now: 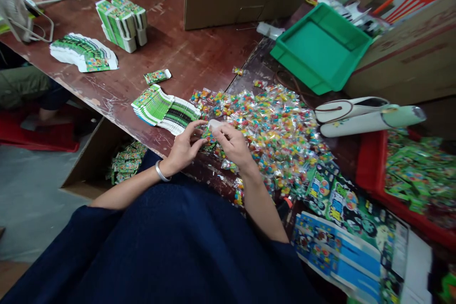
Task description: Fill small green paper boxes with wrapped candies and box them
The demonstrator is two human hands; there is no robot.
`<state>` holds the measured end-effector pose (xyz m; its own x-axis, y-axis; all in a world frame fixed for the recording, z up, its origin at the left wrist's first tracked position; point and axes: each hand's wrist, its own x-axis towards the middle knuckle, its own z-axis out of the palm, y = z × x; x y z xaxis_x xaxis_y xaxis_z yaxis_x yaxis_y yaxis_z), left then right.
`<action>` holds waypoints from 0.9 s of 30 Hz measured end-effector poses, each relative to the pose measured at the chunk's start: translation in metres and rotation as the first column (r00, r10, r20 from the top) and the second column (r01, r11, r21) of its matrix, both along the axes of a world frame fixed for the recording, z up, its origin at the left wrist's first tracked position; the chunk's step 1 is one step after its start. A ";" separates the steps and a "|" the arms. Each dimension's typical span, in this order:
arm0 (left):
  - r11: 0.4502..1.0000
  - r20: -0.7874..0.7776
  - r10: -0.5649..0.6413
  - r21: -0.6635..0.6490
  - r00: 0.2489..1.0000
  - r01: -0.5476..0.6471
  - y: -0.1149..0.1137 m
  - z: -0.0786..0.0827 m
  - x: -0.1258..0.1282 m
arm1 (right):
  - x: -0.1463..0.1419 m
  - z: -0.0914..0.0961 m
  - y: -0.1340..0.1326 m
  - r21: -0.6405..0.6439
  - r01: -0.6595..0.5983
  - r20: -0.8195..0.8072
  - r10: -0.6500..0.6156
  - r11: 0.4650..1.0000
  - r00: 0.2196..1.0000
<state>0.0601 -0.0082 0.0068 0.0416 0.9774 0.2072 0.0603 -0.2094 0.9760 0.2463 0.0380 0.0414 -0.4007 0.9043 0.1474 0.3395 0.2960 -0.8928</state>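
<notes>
Between my two hands is a small green candy box (208, 138) with a raised white end flap. My left hand (185, 146), with a silver bangle at the wrist, curves its thumb and fingers round the box's left side. My right hand (235, 145) pinches the box near the flap, and its fingertips partly hide it. Just left of them a row of flat green cartons (166, 109) lies fanned out. To the right spreads a big heap of small clear packets of colourful candy (274, 128).
A single carton (157, 76), a fanned carton stack (85, 52) and stacked boxes (123, 21) lie left. Rightward are a green tray (324, 47), a white-green pouch (370, 118), a red crate (370, 161) and printed cardboard (342, 247). An open carton (89, 166) stands below the table edge.
</notes>
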 end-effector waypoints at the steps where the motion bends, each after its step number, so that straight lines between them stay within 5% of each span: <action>1: 1.000 0.000 -0.001 0.006 1.000 0.001 0.001 0.001 0.000 | 0.000 -0.001 -0.002 -0.054 0.019 -0.059 -0.023 0.998 0.998; 6: 1.000 -0.002 -0.015 0.012 1.000 0.015 0.005 0.006 -0.004 | -0.004 -0.017 -0.016 -0.146 0.152 -0.247 -0.185 0.978 0.951; 12: 0.984 -0.007 -0.180 0.008 0.984 0.180 0.008 0.003 -0.006 | -0.009 -0.029 -0.018 0.023 0.297 -0.208 -0.286 0.955 0.936; 20: 0.992 0.094 -0.121 -0.033 0.988 0.125 0.010 0.003 -0.003 | -0.020 -0.014 -0.015 -0.075 0.286 -0.382 -0.293 0.955 0.877; 27: 0.993 -0.080 -0.102 0.049 0.992 0.106 0.007 0.009 -0.008 | -0.012 0.002 0.001 -0.195 0.226 -0.263 -0.273 0.954 0.925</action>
<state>0.0521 -0.0009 0.0156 0.1603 0.9546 0.2511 0.1104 -0.2701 0.9565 0.2344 0.0388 0.0437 -0.1213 0.9902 0.0687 0.1093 0.0822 -0.9906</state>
